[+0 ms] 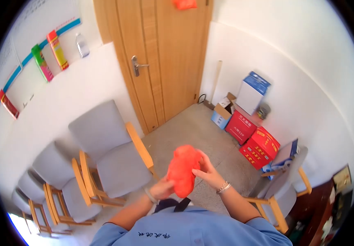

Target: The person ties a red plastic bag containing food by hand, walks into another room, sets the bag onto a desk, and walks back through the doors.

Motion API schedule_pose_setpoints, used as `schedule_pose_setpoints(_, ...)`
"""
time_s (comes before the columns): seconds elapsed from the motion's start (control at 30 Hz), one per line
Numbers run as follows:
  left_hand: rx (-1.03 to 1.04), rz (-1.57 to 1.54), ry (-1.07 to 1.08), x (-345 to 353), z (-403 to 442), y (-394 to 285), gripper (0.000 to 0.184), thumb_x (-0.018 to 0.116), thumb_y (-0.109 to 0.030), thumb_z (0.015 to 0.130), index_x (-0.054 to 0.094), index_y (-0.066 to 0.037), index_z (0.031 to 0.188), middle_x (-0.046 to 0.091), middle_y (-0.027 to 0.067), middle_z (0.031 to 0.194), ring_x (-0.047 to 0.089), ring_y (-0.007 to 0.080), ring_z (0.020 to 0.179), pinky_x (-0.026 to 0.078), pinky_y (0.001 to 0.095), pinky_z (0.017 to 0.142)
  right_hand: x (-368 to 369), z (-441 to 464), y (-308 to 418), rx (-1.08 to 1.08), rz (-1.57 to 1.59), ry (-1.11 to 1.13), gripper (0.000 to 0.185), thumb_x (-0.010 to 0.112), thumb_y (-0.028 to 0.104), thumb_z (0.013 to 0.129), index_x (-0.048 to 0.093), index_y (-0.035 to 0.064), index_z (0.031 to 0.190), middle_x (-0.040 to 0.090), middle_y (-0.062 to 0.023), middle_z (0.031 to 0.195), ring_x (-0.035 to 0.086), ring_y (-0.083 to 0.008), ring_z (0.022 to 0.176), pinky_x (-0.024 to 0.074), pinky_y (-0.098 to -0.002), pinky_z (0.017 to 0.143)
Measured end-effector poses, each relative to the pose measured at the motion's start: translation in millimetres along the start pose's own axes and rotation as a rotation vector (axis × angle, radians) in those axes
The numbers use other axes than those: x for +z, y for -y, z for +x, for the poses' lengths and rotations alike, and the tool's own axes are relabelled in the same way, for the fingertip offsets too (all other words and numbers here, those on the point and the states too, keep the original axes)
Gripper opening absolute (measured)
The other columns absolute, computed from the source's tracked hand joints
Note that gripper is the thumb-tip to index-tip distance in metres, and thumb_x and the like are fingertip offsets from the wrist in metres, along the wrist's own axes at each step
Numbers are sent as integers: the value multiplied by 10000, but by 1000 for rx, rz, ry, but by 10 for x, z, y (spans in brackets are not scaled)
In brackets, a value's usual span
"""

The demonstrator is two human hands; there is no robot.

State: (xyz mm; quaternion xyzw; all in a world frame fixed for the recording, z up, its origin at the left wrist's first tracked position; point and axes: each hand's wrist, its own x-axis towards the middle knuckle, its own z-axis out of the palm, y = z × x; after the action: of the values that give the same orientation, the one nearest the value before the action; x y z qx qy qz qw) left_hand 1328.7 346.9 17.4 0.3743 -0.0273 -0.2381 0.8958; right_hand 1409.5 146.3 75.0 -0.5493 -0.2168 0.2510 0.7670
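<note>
A bright red-orange bundle (182, 170), soft and crumpled like a plastic bag, is held up in front of my body. My left hand (162, 189) grips its lower left side, with the fingertips partly hidden behind it. At its right edge, my right hand (209, 173) holds on with thumb and fingers. What the bundle contains, if anything, cannot be seen. A similar red-orange thing (184, 4) shows against the upper part of the door, cut off by the frame's top.
A wooden door (177, 61) stands ahead. Grey armchairs (121, 160) line the left wall, and another chair (283, 192) is on the right. Red cartons (260, 148) and a white-blue box (251, 93) are stacked by the right wall. Spray cans (58, 51) stand on the left ledge.
</note>
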Motion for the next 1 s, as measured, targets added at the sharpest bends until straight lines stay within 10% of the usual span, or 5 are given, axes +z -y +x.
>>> schedule_pose_setpoints(0.27,361,-473,-40,-1105,824,-878,1001,343,-808,757,266,-82,1441,344,140,1449,443,386,1231,383,514,1017,-419,2112,108,99,-464,203,325,596,202,915,566,40,1195,635,-52,914,587,-112,851,470,-268,786)
schedule_pose_setpoints(0.43,696,-476,-300,-1724,1578,-1868,230,479,-343,958,487,-115,977,511,25,789,526,165,678,478,297,594,-730,3332,124,140,-429,85,224,548,205,950,658,17,1000,637,-18,759,563,-73,702,461,-217,655)
schedule_pose_setpoints(0.83,1018,-657,-669,-1519,1762,-3268,849,273,-731,862,294,-101,1433,374,138,1431,462,312,1224,508,477,854,-1052,6837,-231,-305,-683,238,332,601,229,908,563,18,1163,626,-52,1018,586,-171,957,449,-280,824)
schedule_pose_setpoints(0.93,1027,-359,-733,-1524,1926,-3189,909,261,-773,830,327,-78,1412,439,163,1376,532,327,1137,527,447,810,-996,7681,-482,-700,-1023,217,487,676,318,824,538,33,1195,605,-130,1091,565,-279,1021,440,-386,880)
schedule_pose_setpoints(1.0,1056,-389,-841,-1512,2143,-3177,789,292,-697,884,433,-58,1325,557,174,1230,596,318,1011,540,384,750,-861,8053,-499,-412,-1117,391,529,685,369,782,546,48,1179,594,-166,1113,561,-325,1012,439,-428,884)
